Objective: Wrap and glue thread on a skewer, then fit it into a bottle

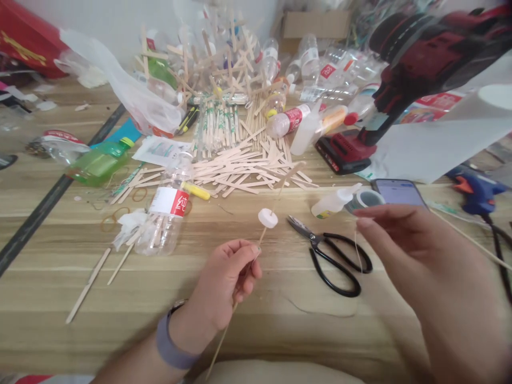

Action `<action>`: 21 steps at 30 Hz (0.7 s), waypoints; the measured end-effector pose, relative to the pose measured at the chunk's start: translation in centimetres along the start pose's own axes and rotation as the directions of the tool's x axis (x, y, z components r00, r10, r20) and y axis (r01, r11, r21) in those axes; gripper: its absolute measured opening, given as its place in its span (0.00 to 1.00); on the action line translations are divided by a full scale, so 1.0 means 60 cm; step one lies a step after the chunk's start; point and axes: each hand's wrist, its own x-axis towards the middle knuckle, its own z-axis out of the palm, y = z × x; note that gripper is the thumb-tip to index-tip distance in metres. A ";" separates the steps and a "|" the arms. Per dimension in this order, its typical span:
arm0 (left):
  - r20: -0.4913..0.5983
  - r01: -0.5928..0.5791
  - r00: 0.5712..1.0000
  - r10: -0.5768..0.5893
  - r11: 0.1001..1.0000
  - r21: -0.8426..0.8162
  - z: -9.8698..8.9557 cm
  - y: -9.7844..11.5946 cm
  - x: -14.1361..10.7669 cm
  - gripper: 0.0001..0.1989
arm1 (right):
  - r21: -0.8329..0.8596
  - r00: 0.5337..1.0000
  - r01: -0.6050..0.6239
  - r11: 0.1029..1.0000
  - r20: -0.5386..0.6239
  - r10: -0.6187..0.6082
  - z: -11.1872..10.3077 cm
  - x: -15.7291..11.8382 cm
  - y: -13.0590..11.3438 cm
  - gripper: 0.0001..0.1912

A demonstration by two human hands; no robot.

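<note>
My left hand (232, 277) is closed around a thin wooden skewer, which slants from the lower middle up to the right. A white round bottle cap (268, 218) sits on the skewer above my fingers, and a flat stick (291, 172) shows near its top end. At the right, my right hand (420, 256) pinches a thin thread (357, 245) between thumb and forefinger; the thread hangs down over the scissors. Those black-handled scissors (316, 240) lie between my two hands, blades slightly apart.
Wooden sticks (236, 170) are heaped mid-table, with plastic bottles behind. A labelled bottle (168, 213) stands at left. On the right are a red power tool (416, 69), a small glue bottle (332, 202), a tape roll (366, 199), a phone (400, 193) and a blue glue gun (478, 189).
</note>
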 end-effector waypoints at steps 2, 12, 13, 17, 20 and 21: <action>-0.012 -0.008 1.000 0.008 1.000 -0.005 -0.001 0.000 0.000 0.12 | -0.139 0.995 -0.040 0.989 -0.094 0.027 0.000 0.018 0.012 0.17; -0.077 -0.067 0.995 0.066 0.998 -0.013 -0.003 -0.002 0.009 0.12 | -0.271 0.950 0.313 0.910 0.064 -0.307 0.067 0.067 0.052 0.13; -0.078 -0.062 0.995 0.062 0.998 -0.006 -0.002 -0.002 0.010 0.12 | -0.254 0.951 0.309 0.917 0.061 -0.303 0.068 0.066 0.050 0.14; -0.094 -0.054 0.994 0.053 0.998 -0.010 0.000 -0.002 0.013 0.11 | -0.121 0.945 0.326 0.938 0.008 -0.327 0.059 0.049 0.035 0.14; -0.105 -0.058 0.993 0.056 0.998 -0.012 -0.001 -0.003 0.015 0.11 | -0.001 0.908 0.411 0.911 0.085 -0.410 0.046 0.032 0.018 0.14; -0.108 -0.057 0.993 0.056 0.998 -0.009 -0.001 -0.004 0.016 0.11 | 0.048 0.889 0.434 0.900 0.141 -0.436 0.042 0.028 0.012 0.14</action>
